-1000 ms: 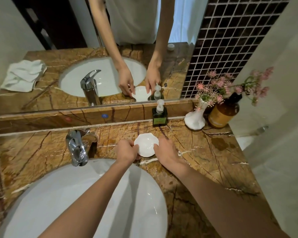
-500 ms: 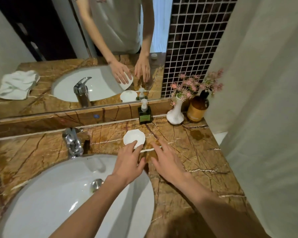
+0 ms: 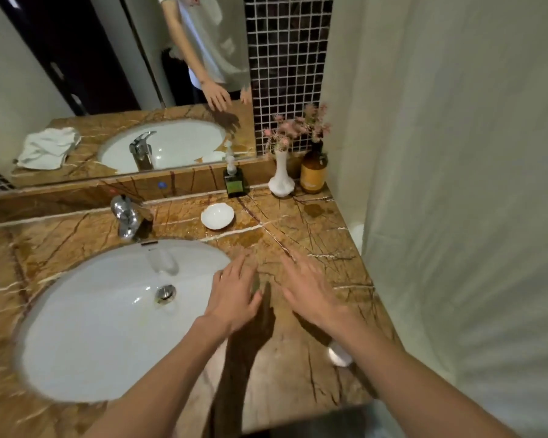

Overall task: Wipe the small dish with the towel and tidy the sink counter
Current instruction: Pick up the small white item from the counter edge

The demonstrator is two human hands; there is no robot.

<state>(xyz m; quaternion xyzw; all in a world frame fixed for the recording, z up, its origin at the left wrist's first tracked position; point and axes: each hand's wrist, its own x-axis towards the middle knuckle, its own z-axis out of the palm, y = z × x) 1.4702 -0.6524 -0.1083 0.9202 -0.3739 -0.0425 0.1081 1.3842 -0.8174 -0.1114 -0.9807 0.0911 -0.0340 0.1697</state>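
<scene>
My left hand (image 3: 234, 298) and right hand (image 3: 310, 295), fingers spread and empty, hover over the marble counter (image 3: 298, 368); the small white dish (image 3: 217, 216) sits beyond, near the soap dispenser (image 3: 234, 181).

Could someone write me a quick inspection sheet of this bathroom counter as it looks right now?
Surface: brown veined marble counter with a white oval sink and chrome tap.
Job's things: small white dish lies alone behind the sink; towel seen only in the mirror, crumpled at the counter's far end.
Clutter: green pump bottle, white vase of pink flowers, amber bottle, all along the back edge.
Hands: left hand and right hand open, holding nothing.
Cables: nothing seen.
Surroundings: mirror, dark mosaic tiles, pale curtain on the right.
</scene>
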